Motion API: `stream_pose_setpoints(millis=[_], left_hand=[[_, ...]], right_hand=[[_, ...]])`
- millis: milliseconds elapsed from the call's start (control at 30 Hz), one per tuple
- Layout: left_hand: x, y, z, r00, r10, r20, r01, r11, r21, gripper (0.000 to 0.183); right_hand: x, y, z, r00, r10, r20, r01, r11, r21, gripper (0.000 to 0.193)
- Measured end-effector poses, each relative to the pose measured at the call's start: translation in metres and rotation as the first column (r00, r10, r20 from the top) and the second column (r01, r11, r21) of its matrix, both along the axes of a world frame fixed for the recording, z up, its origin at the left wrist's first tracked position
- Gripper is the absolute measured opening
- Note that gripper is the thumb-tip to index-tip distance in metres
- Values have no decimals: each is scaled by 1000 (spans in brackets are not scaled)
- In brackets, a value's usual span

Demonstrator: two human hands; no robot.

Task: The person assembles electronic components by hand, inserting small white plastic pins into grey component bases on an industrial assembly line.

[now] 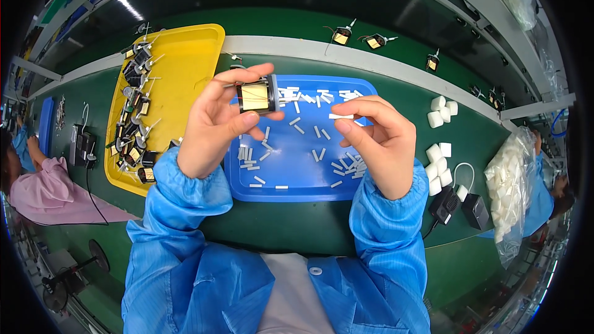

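Observation:
My left hand (223,114) grips a small black motor-like part (255,96) with a yellow wrapped coil face and thin reddish wires, held up over the left side of a blue tray (291,193). Between thumb and forefinger, my right hand (380,136) pinches a short white strip (341,116). The two hands are apart, with the strip a little to the right of the part. Below them, the blue tray carries many loose white strips (297,128), some scattered and some in small heaps. My left fingers hide a portion of the black part.
At left, a yellow tray (189,68) holds several similar parts (133,124) with white shafts. More parts (341,35) stand on the green surface beyond a pale rail. To the right are white foam-like blocks (437,170), black boxes (475,211) and a clear bag (510,192). Other people sit both sides.

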State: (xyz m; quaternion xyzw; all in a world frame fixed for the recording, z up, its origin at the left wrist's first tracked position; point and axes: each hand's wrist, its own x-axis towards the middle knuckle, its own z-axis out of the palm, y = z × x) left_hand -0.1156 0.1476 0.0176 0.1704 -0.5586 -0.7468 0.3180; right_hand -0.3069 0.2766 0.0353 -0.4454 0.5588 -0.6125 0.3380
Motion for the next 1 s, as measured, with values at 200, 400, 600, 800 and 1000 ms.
stream_pose_setpoints(millis=[200,400,600,800,1000], left_hand=[[8,7,-13,979,19,-203,-9,999,49,21],[9,27,-2,987,117,-111,-140,964,-225,38],[10,30,1,993,113,-33,-117,916,-384,38],[8,32,2,994,111,-4,-103,914,-392,37],[-5,36,6,997,75,27,-45,816,-576,33]], right_hand=[[-4,1,-4,998,-43,-54,41,999,-25,14],[1,4,0,988,-79,-135,71,996,-61,12],[2,8,4,989,-56,-138,41,993,-107,14],[2,8,6,968,-11,-250,-10,997,-82,13],[7,2,-4,846,-47,-531,-28,991,-131,9]])
